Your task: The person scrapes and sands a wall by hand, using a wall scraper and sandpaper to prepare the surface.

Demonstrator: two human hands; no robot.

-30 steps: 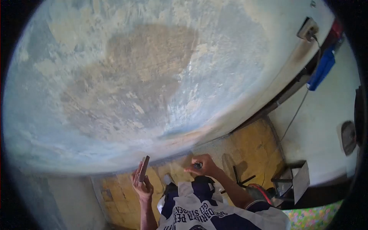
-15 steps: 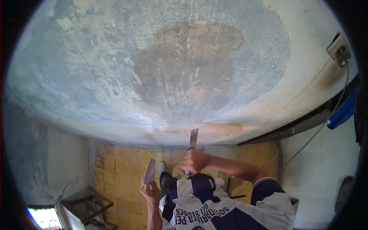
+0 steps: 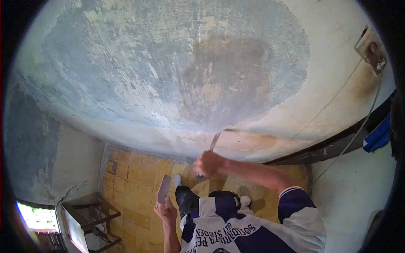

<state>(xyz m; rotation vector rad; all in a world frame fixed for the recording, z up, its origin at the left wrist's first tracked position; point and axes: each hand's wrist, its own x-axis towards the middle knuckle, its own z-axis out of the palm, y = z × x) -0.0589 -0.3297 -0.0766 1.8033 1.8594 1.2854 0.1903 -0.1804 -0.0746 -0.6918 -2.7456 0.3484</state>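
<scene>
My right hand (image 3: 208, 163) is wrapped around the handle of a scraper (image 3: 215, 141). Its narrow flat blade points up and slightly right, the tip overlapping the low part of the wall in this view. Most of the handle is hidden by my fingers. In front of me stands the wall (image 3: 139, 76), with patchy grey-blue, scraped paint and a darker patch in the middle. Lower to the left, my left hand (image 3: 166, 209) grips a flat, pinkish-grey rectangular block (image 3: 164, 189) by its lower end, its upper end standing free of the fingers.
Yellow tiles cover the floor (image 3: 133, 192) below the wall. A dark-framed stand (image 3: 95, 211) is at the lower left, near a bright opening (image 3: 38, 217). On the right, a cable (image 3: 354, 137) hangs from a wall socket box (image 3: 372, 52), beside a blue item (image 3: 376, 134).
My right hand has moved slightly up and left with the scraper, whose blade now leans more to the right. The left hand still holds the block. My view has shifted a little.
</scene>
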